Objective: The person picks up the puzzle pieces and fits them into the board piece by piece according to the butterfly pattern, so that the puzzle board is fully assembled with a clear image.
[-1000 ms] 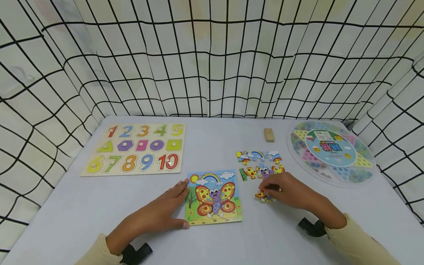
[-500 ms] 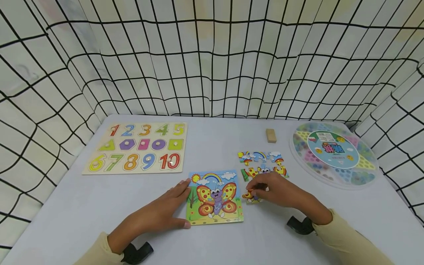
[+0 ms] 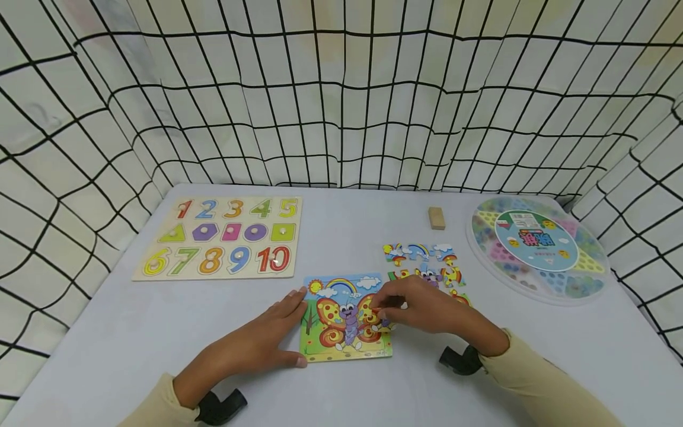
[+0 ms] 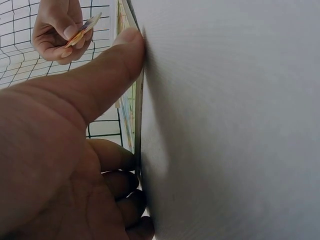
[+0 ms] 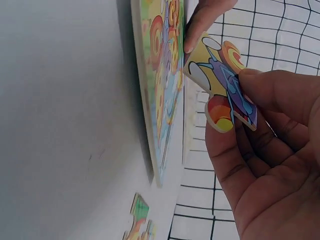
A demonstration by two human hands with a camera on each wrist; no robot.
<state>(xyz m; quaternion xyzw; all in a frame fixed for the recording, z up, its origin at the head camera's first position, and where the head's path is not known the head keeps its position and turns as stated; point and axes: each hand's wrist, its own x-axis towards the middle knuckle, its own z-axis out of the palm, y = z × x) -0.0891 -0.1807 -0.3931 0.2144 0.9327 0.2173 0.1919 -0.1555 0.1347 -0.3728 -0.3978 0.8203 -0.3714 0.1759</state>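
Note:
The square butterfly puzzle board (image 3: 344,350) lies flat on the white table. My left hand (image 3: 258,341) rests at its left edge, thumb and fingers spread along the side. Between thumb and fingers, my right hand (image 3: 424,305) pinches a puzzle piece (image 5: 220,75), held above the board's right side. The piece shows part of the purple butterfly body, white feet and orange swirls; fingers partly cover it. Right of the board lie several other puzzle pieces (image 3: 418,252) in rows, some hidden under the right hand.
A wooden number and shape board (image 3: 213,276) lies at the back left. A small wooden block (image 3: 436,218) sits behind the loose pieces. At the back right is a round clear bead case (image 3: 536,240). Black-lined netting (image 3: 341,95) encloses the table.
My right hand has moved left with the pinched puzzle piece, from the loose pieces to over the board's right side. The left hand stays at the board's edge.

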